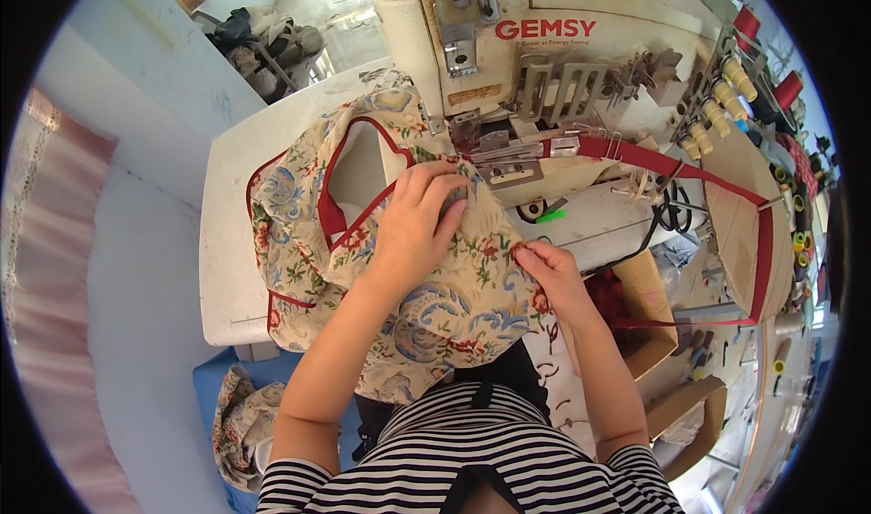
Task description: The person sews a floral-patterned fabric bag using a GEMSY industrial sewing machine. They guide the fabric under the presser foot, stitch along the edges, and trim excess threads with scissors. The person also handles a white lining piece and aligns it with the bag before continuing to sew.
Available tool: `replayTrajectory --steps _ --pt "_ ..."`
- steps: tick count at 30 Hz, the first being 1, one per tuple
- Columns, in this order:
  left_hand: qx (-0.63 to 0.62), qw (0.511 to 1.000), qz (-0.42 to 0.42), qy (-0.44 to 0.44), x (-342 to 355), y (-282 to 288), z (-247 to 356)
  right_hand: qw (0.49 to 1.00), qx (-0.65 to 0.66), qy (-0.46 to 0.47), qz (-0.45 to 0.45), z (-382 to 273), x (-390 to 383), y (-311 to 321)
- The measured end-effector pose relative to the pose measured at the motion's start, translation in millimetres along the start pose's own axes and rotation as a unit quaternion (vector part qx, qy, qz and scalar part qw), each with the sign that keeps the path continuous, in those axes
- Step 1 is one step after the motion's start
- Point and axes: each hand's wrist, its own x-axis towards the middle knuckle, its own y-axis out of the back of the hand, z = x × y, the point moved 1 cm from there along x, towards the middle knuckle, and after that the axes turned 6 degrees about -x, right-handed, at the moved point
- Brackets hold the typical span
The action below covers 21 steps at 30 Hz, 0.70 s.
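Note:
A cream floral fabric piece (454,314) with red binding along its edges lies over the machine's table and hangs down to my lap. A large opening edged in red shows in its left part. My left hand (408,228) rests on the cloth just left of the sewing head, its fingers bent and closed on the fabric; a dark patch between thumb and forefinger is unclear. My right hand (552,274) pinches the fabric's right edge between thumb and fingers. Red binding tape (635,154) runs into the metal binder guide (508,154) beside the fabric's upper corner.
A large off-white sewing machine (626,15) stands ahead. Thread cones (726,97) line the right. A bright green object (551,216) and black cable (670,216) lie on the machine bed. Cardboard boxes (694,419) sit at lower right, more floral cloth (238,423) at lower left.

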Motion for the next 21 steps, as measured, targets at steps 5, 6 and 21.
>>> replayTrajectory --steps 5,6,21 --pt "-0.027 1.0 -0.008 -0.006 16 9 -29 0.997 -0.004 -0.064 -0.045 -26 8 -12" --pt "-0.045 0.999 -0.017 -0.009 19 12 -38 1.0 0.002 -0.024 -0.019 -30 9 -24" --pt "0.11 0.974 0.049 0.191 -157 45 15 0.93 -0.355 0.086 0.047 3 -42 -22"
